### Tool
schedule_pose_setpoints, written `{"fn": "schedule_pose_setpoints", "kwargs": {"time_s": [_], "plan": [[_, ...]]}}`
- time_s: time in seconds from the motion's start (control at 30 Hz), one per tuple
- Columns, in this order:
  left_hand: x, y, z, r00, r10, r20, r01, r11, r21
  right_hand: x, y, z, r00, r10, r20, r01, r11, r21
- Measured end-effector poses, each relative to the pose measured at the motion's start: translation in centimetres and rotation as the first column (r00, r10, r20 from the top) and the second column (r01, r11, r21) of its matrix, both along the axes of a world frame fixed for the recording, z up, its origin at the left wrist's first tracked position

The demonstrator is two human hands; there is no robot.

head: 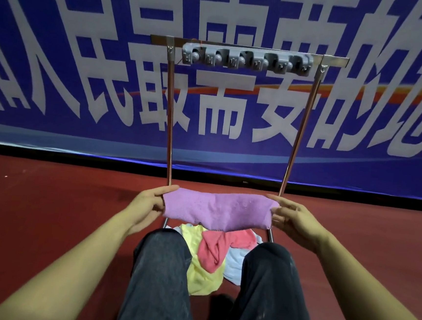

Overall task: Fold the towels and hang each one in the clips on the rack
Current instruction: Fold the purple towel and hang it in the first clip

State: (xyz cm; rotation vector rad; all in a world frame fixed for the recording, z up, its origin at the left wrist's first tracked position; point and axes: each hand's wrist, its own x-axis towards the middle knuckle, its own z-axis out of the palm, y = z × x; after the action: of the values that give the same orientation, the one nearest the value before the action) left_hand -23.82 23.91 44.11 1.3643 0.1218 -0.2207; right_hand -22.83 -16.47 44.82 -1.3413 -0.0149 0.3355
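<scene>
A purple towel (217, 209), folded into a long band, is stretched level in the air between my hands. My left hand (147, 205) pinches its left end and my right hand (292, 222) grips its right end. Behind it stands a metal rack (171, 110) with two upright poles. A grey clip bar (247, 59) with several clips hangs under the rack's top rail, and nothing hangs in the clips. On the floor between my knees lie a yellow towel (198, 273), a pink towel (216, 247) and a pale blue towel (235, 266) in a loose heap.
I sit on a red floor (47, 209) with my dark-trousered legs (158, 283) on either side of the towel heap. A blue banner (85, 72) with large white characters covers the wall behind the rack.
</scene>
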Motion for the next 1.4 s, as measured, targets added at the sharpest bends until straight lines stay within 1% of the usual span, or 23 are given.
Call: {"fn": "schedule_pose_setpoints", "kwargs": {"time_s": [0.07, 0.17, 0.23, 0.3, 0.37, 0.47, 0.53, 0.63, 0.7, 0.8, 0.83, 0.9, 0.97, 1.03, 1.07, 1.1, 1.13, 1.17, 1.2, 1.23, 1.27, 1.33, 1.4], "plan": [[-0.4, 0.8, 0.2, 0.991, -0.119, 0.053, 0.108, 0.978, 0.176, -0.5, -0.6, 0.4, 0.99, 0.129, 0.06, -0.123, 0.988, -0.096], [-0.4, 1.9, 0.8, 0.943, -0.311, 0.114, 0.219, 0.842, 0.493, -0.5, -1.4, 0.9, 0.967, 0.236, 0.099, -0.21, 0.953, -0.219], [-0.2, 2.3, 1.5, 0.904, -0.412, 0.116, 0.235, 0.704, 0.67, -0.5, -1.8, 1.1, 0.941, 0.326, 0.091, -0.302, 0.93, -0.21], [0.0, 2.6, 2.3, 0.845, -0.529, 0.071, 0.242, 0.499, 0.832, -0.5, -1.9, 1.3, 0.911, 0.404, 0.085, -0.38, 0.9, -0.211], [0.3, 3.0, 2.7, 0.802, -0.597, 0.016, 0.232, 0.336, 0.913, -0.5, -1.6, 1.6, 0.886, 0.459, 0.074, -0.432, 0.872, -0.229], [0.2, 3.2, 3.0, 0.804, -0.593, 0.04, 0.15, 0.268, 0.952, -0.3, -1.2, 1.6, 0.89, 0.453, 0.062, -0.422, 0.866, -0.269], [-0.1, 3.0, 3.0, 0.828, -0.552, 0.098, 0.049, 0.246, 0.968, -0.5, -0.7, 1.7, 0.922, 0.377, 0.086, -0.332, 0.887, -0.322], [-0.3, 2.7, 2.2, 0.854, -0.481, 0.199, -0.065, 0.28, 0.958, -1.0, 0.1, 1.7, 0.966, 0.173, 0.191, -0.076, 0.9, -0.429], [-0.1, 2.6, 1.6, 0.848, -0.446, 0.287, -0.15, 0.318, 0.936, -1.3, 0.5, 1.6, 0.961, 0.047, 0.271, 0.081, 0.893, -0.442], [0.2, 2.7, 1.1, 0.784, -0.456, 0.421, -0.254, 0.384, 0.888, -1.6, 1.1, 1.1, 0.935, -0.068, 0.348, 0.217, 0.886, -0.409], [0.3, 2.8, 1.0, 0.765, -0.472, 0.438, -0.262, 0.393, 0.881, -1.5, 1.1, 0.9, 0.934, -0.101, 0.343, 0.238, 0.892, -0.384], [0.6, 2.9, 0.9, 0.781, -0.459, 0.424, -0.247, 0.397, 0.884, -1.3, 1.2, 0.5, 0.929, -0.145, 0.341, 0.282, 0.874, -0.396], [0.8, 2.9, 1.1, 0.845, -0.383, 0.373, -0.174, 0.462, 0.869, -0.9, 1.1, 0.3, 0.902, -0.146, 0.407, 0.359, 0.778, -0.516], [0.6, 2.3, 1.5, 0.924, -0.258, 0.282, -0.047, 0.654, 0.755, -0.6, 1.0, 0.1, 0.886, -0.139, 0.442, 0.397, 0.72, -0.57], [0.3, 1.7, 1.8, 0.959, -0.173, 0.224, 0.001, 0.793, 0.609, -0.5, 1.0, -0.2, 0.885, -0.121, 0.449, 0.39, 0.717, -0.577], [0.2, 1.1, 1.8, 0.987, -0.077, 0.143, 0.015, 0.92, 0.391, -0.4, 1.1, -0.4, 0.884, -0.103, 0.456, 0.379, 0.729, -0.571], [0.0, 0.5, 1.9, 1.0, -0.003, 0.019, -0.001, 0.985, 0.171, -0.2, 1.4, -0.7, 0.894, -0.132, 0.428, 0.374, 0.748, -0.549], [-0.2, -0.1, 2.0, 0.993, 0.028, -0.117, -0.027, 1.0, 0.014, -0.1, 1.9, -0.8, 0.904, -0.203, 0.377, 0.385, 0.772, -0.507], [-0.5, -0.7, 2.0, 0.974, 0.026, -0.224, -0.043, 0.997, -0.07, -0.2, 2.4, -0.9, 0.903, -0.297, 0.312, 0.417, 0.783, -0.462], [-0.7, -1.4, 2.1, 0.957, 0.011, -0.289, -0.041, 0.994, -0.097, -0.1, 2.8, -1.2, 0.889, -0.395, 0.232, 0.457, 0.784, -0.419], [-1.0, -2.0, 2.4, 0.946, -0.003, -0.324, -0.034, 0.994, -0.107, 0.0, 3.1, -1.4, 0.874, -0.468, 0.133, 0.481, 0.789, -0.382], [-1.0, -2.6, 2.0, 0.937, -0.021, -0.348, -0.033, 0.988, -0.148, 0.2, 3.5, -1.7, 0.861, -0.508, -0.02, 0.475, 0.817, -0.328], [-1.3, -2.7, 1.9, 0.941, -0.055, -0.335, -0.021, 0.976, -0.218, 0.1, 3.7, -1.9, 0.88, -0.473, -0.036, 0.434, 0.835, -0.339]]}}
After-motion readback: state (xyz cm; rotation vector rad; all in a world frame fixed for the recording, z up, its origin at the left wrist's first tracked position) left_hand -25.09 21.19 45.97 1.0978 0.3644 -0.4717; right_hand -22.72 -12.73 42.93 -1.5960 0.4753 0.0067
